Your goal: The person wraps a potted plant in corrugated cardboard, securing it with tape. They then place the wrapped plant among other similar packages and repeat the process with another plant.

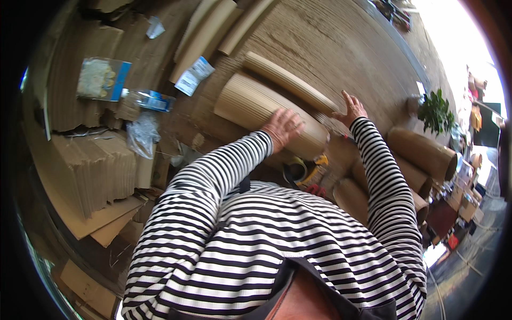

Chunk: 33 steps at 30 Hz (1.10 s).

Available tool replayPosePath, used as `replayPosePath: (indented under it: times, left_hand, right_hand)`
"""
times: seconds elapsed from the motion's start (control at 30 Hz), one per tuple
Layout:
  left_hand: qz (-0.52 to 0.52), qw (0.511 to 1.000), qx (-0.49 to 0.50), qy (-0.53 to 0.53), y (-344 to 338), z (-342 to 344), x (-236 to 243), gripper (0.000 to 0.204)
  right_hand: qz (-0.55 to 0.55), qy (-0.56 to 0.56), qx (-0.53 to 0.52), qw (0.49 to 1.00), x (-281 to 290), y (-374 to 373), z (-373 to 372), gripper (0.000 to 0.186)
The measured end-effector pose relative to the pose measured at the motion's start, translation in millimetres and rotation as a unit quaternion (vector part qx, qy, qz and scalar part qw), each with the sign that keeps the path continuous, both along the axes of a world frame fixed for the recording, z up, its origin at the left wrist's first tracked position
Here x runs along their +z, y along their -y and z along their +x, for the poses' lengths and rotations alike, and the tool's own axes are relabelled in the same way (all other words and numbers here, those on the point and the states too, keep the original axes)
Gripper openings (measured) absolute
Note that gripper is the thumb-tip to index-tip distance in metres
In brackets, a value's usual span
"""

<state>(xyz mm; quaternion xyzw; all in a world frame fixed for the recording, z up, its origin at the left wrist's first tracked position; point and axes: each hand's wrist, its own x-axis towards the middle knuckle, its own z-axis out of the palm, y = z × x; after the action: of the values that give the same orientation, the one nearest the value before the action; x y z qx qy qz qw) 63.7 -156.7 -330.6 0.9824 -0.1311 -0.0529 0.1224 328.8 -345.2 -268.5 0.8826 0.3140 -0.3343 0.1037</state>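
A thick roll of corrugated cardboard lies on the wooden worktable, with a thinner roll behind it. My left hand rests on the thick roll with its fingers spread. My right hand is at the right end of the thinner roll, fingers apart and thumb reaching toward that end; whether it touches is hard to tell. Just below the thick roll are a tape roll, a yellow tool and a red-handled tool.
Cardboard stacks, bags and a plastic bottle lie at left. More rolls lie at the upper middle, others at right. A leafy plant stands near the right edge. Boxes clutter the far right.
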Motion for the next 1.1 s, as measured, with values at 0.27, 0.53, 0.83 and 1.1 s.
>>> replayPosePath:
  times: [0.27,0.53,0.83,1.1]
  left_hand:
    - [0.026,0.994,-0.046,-0.099,-8,6,15,0.066]
    - [0.012,0.999,-0.011,-0.029,0,9,23,0.073]
    - [0.038,0.999,0.002,0.003,5,2,-1,0.069]
    - [-0.153,0.984,-0.006,-0.089,-35,43,50,0.059]
  right_hand:
    - [-0.003,0.065,0.199,0.978,48,-122,5,0.031]
    - [0.271,-0.016,-0.028,0.962,165,-224,14,0.085]
    - [-0.117,-0.115,-0.076,0.983,73,-82,-128,0.132]
    - [0.053,-0.036,-0.097,0.993,55,-41,-161,0.119]
